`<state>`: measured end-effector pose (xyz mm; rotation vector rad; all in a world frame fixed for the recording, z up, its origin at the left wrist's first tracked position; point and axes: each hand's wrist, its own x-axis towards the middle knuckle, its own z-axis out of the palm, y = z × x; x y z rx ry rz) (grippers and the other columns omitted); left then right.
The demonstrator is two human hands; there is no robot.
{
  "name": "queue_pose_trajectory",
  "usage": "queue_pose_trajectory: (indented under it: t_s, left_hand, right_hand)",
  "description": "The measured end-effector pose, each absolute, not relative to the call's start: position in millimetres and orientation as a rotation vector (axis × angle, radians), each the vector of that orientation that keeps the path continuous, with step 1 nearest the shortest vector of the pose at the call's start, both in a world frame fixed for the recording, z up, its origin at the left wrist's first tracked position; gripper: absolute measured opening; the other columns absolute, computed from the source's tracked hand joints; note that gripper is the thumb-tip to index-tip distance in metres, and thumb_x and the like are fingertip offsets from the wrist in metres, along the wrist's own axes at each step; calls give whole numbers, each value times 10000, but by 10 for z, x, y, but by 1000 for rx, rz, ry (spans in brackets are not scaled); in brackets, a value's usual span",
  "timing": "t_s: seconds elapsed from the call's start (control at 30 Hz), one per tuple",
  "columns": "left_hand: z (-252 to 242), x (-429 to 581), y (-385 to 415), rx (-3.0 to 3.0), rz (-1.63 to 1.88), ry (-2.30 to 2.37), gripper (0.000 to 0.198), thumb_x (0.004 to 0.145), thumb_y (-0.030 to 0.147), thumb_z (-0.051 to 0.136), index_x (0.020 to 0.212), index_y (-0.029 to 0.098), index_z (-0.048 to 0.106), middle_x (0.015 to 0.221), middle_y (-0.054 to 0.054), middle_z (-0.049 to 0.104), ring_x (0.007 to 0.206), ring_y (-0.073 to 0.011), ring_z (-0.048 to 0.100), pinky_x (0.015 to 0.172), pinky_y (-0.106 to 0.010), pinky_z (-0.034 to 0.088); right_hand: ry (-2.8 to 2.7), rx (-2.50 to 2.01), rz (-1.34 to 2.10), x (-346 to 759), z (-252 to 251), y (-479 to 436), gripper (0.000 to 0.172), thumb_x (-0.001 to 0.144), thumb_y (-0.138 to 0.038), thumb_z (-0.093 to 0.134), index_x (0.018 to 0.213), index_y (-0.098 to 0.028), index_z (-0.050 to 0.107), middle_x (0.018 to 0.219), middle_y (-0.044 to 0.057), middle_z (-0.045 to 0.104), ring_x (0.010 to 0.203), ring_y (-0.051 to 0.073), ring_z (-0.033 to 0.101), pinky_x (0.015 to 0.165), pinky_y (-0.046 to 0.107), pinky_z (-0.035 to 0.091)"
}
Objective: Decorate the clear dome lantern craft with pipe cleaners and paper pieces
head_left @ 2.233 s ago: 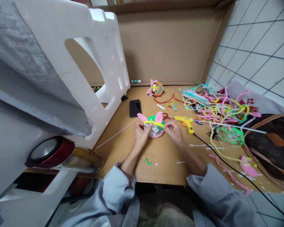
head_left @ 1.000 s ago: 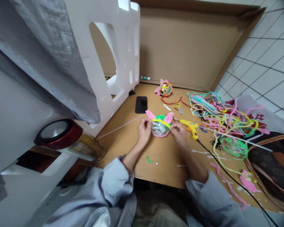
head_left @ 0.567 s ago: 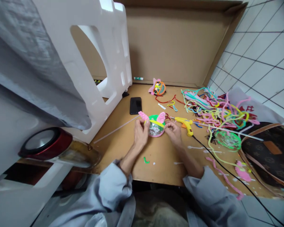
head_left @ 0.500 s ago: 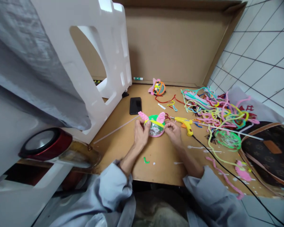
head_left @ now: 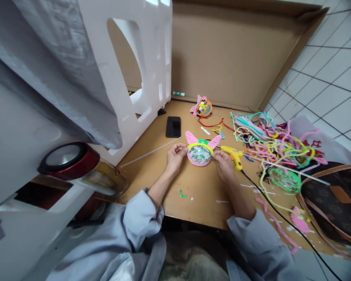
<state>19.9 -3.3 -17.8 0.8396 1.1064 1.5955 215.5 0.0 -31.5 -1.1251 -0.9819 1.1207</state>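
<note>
- Nearest, a green scrap [head_left: 182, 194] lies loose on the table [head_left: 201, 212]; it could cling to fresh glue if the work were set down there.
- The left hand [head_left: 176, 157] has thumb and fingertips pinched nearly together at one side of the round craft piece [head_left: 199, 156]; the right hand [head_left: 224, 163] grips the opposite side likewise. Uneven pressure could dent the clear, thin-looking front.
- The piece sits between the hands, near the middle of the table. Its yellow strip [head_left: 200, 144] could spring away if either pinch slips before any glue sets.
- The pink ears [head_left: 215, 141] stand splayed above; a knock could bend them.
- The glue gun [head_left: 236, 156] lies just beyond the right hand, nozzle towards the piece. If hot, it could burn fingers, and a tug on its cord [head_left: 280, 209] could swing it.
- Farther back, the tangled pipe cleaners [head_left: 269, 132] could snag the gun if it were lifted.
</note>
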Motion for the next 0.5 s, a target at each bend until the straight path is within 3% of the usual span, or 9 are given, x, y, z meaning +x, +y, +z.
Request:
queue_pose_trajectory:
  t_s: [0.2,0.5]
  left_hand:
    - [-160,180,22,748,1536,1048,273,523,242,857,712,160,678,656,9,674,622,-115,594,708,-270,506]
    - [-134,188,31,763,1473,1028,123,602,202,800,653,144,705,624,10,671,613,-98,579,721,-249,501]
  right_hand:
    - [-993,-1123,1141,2176,-289,22,220,565,-370,774,627,-232,615,631,-28,576,678,157,499,697,309,428]
    - [-964,-1086,1173,2197,-298,23,233,572,-355,823,657,-220,653,648,-33,585,668,138,505,712,310,448]
